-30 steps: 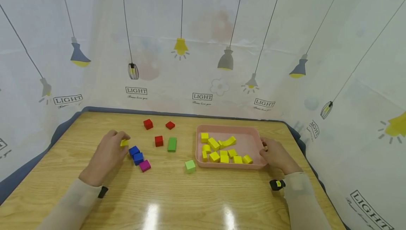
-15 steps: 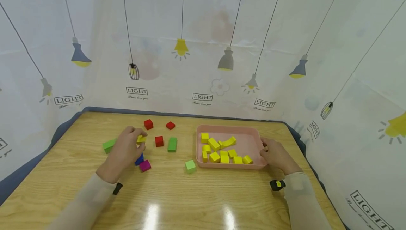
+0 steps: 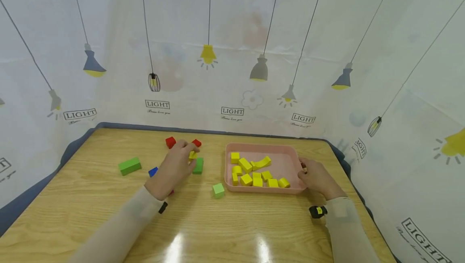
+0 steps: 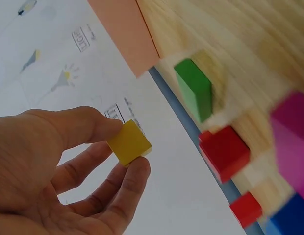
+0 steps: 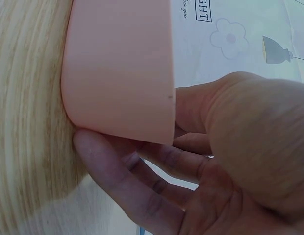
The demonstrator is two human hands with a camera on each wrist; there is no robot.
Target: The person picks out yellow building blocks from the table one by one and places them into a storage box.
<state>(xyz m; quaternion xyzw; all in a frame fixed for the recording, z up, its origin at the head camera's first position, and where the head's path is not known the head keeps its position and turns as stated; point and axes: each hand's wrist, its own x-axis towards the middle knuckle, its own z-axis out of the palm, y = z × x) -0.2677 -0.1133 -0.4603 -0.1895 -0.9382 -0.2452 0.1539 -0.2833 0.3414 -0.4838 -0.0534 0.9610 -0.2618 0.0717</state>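
My left hand pinches a small yellow block between thumb and fingertips, held above the table left of the pink tray. Below and around that hand lie a green block, a red block and a blue block. A magenta block, mostly hidden in the head view, shows in the left wrist view. My right hand grips the right end of the pink tray, its fingers against the wall. Several yellow blocks of different shapes lie in the tray.
A long green block lies at the left of the wooden table. Another red block is near the back, and a light green cube sits just off the tray's front left corner. A printed white curtain surrounds the table.
My left hand has carried the yellow block rightward from the left side, past the blue blocks, toward the tray. The long green block is uncovered now. My right hand and the tray have stayed put.
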